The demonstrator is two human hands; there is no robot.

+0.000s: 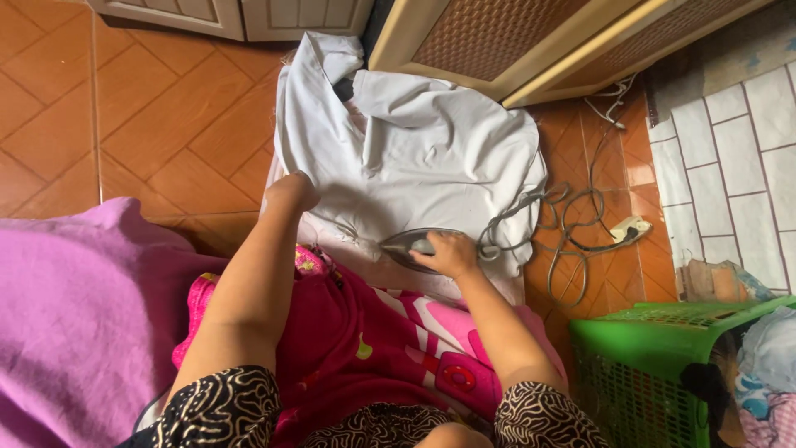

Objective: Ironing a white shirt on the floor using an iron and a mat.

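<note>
Fabric first: the white garment [423,149] lies spread on a padded ironing surface on the floor, reaching from the middle of the view up toward 12 o'clock, where its collar end nearly meets the cream louvred door [514,41]. Your right hand [448,251] is closed around the handle of the grey electric iron [410,245], which sits on the garment's near hem, its pointed nose aimed toward 9 o'clock. Your left hand [292,191] is at about 10 o'clock from the iron, well apart from it, pressed flat on the garment's left edge with the fingers curled down; it pins the cloth rather than grips it. So the garment lies under both hands and stretches away beyond them.

From the iron, a grey cord [572,224] loops off toward 3 o'clock across the orange floor tiles [166,108] to a white plug socket [630,228]. At 5 o'clock stands a green laundry basket [638,365] with clothes inside. A purple cloth [75,315] fills the 8 o'clock corner, and a pink patterned fabric [390,348] covers your lap.
</note>
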